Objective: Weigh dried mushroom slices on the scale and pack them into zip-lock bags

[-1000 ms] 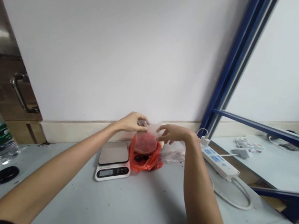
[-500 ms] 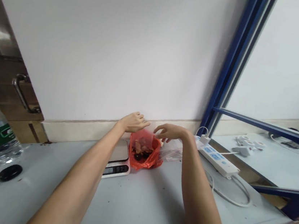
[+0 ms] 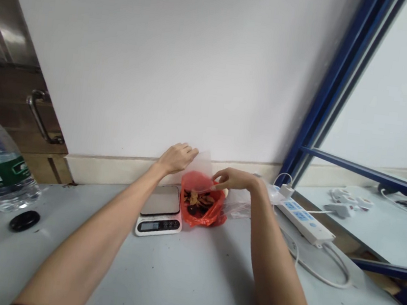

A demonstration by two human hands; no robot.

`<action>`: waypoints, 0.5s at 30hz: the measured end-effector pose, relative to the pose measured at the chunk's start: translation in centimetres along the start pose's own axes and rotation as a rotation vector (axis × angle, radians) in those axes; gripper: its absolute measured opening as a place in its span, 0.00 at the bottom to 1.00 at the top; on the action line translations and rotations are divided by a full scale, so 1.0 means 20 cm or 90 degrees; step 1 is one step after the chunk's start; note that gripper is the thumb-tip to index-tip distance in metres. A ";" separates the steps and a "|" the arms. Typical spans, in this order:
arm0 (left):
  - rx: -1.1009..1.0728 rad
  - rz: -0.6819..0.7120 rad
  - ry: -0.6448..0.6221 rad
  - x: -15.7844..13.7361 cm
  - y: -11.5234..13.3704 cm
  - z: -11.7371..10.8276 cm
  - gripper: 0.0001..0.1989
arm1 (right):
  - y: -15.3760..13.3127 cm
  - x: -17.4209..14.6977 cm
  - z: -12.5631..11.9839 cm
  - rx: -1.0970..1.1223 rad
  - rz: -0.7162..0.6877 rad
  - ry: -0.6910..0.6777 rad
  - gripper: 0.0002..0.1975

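Between two hands (image 3: 178, 158) (image 3: 235, 178) is one clear plastic bag (image 3: 203, 165).

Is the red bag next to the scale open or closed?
Open. The red bag's mouth gapes upward, and brown and black pieces show inside it.

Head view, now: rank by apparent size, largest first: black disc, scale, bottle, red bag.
1. Bottle, though cut off by the frame edge
2. Scale and red bag: too alike to rank
3. Black disc
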State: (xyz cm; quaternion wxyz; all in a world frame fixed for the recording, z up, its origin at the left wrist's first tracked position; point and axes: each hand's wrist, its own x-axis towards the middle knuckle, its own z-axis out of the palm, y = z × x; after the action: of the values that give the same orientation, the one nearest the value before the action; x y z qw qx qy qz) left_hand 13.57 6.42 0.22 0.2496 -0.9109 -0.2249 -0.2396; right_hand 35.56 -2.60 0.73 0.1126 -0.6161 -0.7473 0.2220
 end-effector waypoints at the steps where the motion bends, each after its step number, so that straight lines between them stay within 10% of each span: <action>1: -0.010 -0.024 0.018 -0.01 -0.01 -0.02 0.11 | 0.00 0.01 0.01 -0.006 -0.021 0.017 0.18; 7: -0.146 -0.212 0.163 -0.14 -0.10 -0.12 0.14 | -0.05 0.08 0.06 0.065 -0.098 0.104 0.10; 13: -0.244 -0.303 0.178 -0.34 -0.19 -0.18 0.11 | -0.24 0.08 0.13 0.262 -0.246 0.030 0.41; 15: -0.235 -0.322 0.162 -0.41 -0.21 -0.19 0.12 | -0.32 0.10 0.18 0.276 -0.235 0.020 0.36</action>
State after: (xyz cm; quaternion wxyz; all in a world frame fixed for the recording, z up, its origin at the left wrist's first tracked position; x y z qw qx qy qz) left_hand 3.76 5.19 0.04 0.0388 -0.8190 -0.3636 -0.4422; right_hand 27.98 -2.25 0.38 0.2917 -0.4344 -0.7800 0.3433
